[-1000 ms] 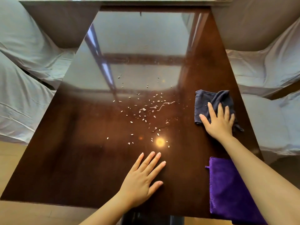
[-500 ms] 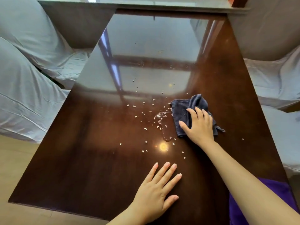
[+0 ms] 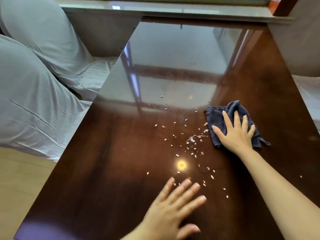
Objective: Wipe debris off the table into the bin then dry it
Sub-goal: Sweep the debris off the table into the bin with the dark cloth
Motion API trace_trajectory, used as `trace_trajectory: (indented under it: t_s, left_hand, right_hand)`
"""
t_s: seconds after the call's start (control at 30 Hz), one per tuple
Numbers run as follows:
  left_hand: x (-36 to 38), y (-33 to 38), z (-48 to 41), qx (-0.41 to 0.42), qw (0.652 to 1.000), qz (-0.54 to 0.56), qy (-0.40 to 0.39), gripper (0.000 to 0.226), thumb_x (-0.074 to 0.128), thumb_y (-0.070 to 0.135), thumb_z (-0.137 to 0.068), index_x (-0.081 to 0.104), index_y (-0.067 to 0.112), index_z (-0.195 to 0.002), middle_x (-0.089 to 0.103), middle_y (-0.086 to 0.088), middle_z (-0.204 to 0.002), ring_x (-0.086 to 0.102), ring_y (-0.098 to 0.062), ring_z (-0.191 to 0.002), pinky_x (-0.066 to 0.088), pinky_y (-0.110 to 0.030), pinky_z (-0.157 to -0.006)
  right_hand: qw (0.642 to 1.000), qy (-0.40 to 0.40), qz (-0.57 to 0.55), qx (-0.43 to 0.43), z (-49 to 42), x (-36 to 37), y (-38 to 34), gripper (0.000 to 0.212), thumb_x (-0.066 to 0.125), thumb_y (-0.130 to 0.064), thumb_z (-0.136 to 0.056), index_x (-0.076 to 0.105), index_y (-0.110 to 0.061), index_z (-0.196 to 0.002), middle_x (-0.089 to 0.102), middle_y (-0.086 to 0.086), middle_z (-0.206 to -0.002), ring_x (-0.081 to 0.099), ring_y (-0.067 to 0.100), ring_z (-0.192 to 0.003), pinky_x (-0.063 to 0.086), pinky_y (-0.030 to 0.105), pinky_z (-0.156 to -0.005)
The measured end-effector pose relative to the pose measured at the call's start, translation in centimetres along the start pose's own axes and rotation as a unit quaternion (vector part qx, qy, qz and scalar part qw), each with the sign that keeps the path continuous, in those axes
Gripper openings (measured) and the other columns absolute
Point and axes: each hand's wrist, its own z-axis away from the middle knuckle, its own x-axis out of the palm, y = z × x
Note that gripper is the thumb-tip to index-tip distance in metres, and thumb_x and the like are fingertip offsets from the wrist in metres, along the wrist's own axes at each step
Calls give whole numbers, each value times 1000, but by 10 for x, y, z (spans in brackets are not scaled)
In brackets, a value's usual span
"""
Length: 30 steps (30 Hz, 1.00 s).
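A glossy dark wooden table (image 3: 107,170) carries scattered small white crumbs (image 3: 191,141) across its middle. A crumpled dark blue cloth (image 3: 215,116) lies on the table right of the crumbs. My right hand (image 3: 236,134) presses flat on the cloth with fingers spread. My left hand (image 3: 173,210) rests flat on the bare table near the front edge, fingers apart and blurred, with a few crumbs just beyond its fingertips. No bin is in view.
Chairs under pale grey covers (image 3: 34,80) stand along the table's left side, and another covered seat (image 3: 308,94) is at the right edge. A window sill (image 3: 155,7) runs behind the table's far end. Light wooden floor (image 3: 19,179) shows at the lower left.
My right hand slid the blue cloth left from the table's right side to the edge of the crumbs. The view shifted left, and the purple cloth at the lower right left the frame.
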Motion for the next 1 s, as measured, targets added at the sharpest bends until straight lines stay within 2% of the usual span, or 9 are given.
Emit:
trace_trajectory:
  t_s: [0.07,0.13,0.27,0.33,0.53,0.7,0.8,0.87,1.0]
  left_hand:
    - [-13,-51,-7,-54,997,-30,56,64,31,62,-87,23,31,-142,28,1,-150,17,-18,-141,15,-51,-109]
    - [-28,-110,-24,-153,983,-58,78,64,30,59,-88,17,31,-144,20,0,-152,8,-18,-142,4,-51,-111]
    - [-33,-195,-63,-288,955,-69,24,61,21,57,-90,-3,35,-141,-1,7,-155,-13,-13,-141,-14,-49,-112]
    - [-24,-216,-73,-324,944,-55,-2,61,16,57,-89,-2,35,-143,-3,7,-156,-15,-12,-140,-15,-50,-112]
    - [-10,-226,-77,-333,942,-45,7,66,4,62,-84,8,36,-144,2,7,-156,-7,-11,-142,-9,-49,-113]
    - [-12,-225,-76,-336,941,-42,6,64,5,61,-85,4,36,-144,-2,7,-156,-9,-11,-142,-11,-48,-113]
    - [-13,-225,-76,-337,941,-41,8,63,5,60,-86,2,36,-143,-3,8,-156,-11,-10,-141,-12,-48,-113]
    - [-12,-225,-76,-337,940,-42,13,62,6,60,-87,2,36,-143,-2,8,-156,-11,-9,-141,-11,-48,-113]
    - [-12,-225,-76,-335,941,-43,20,62,6,60,-87,3,36,-144,-2,7,-156,-11,-9,-141,-11,-48,-113]
  right_hand:
    - [1000,4,2,-2,-4,0,0,79,12,-76,-75,2,-39,-144,2,7,-158,-5,35,-142,-3,60,-110]
    - [1000,8,3,-2,-8,0,-3,81,10,-77,-72,3,-39,-144,2,7,-158,-4,35,-142,-2,60,-110]
    - [1000,11,1,0,-21,1,-13,82,11,-78,-70,6,-40,-143,5,8,-158,-2,36,-142,-2,61,-110]
    - [1000,12,0,-4,-26,2,-19,80,13,-78,-72,10,-40,-143,6,7,-158,-2,35,-142,-2,61,-110]
    - [993,14,-8,-118,-5,5,-43,55,33,-53,-92,21,-35,-142,16,5,-156,2,33,-142,-1,59,-111]
    - [973,43,-104,-201,35,6,-58,38,48,-26,-93,45,-27,-131,42,2,-145,22,26,-140,11,52,-113]
    - [966,84,-161,-182,31,5,-55,34,52,-9,-90,51,-21,-122,53,5,-133,36,26,-133,19,49,-112]
    - [968,114,-170,-147,11,3,-50,34,51,-7,-89,50,-15,-122,55,12,-129,39,34,-129,24,55,-109]
    - [983,84,-156,-42,-49,-6,-42,55,53,-21,-91,30,-16,-140,34,14,-148,18,36,-140,9,56,-112]
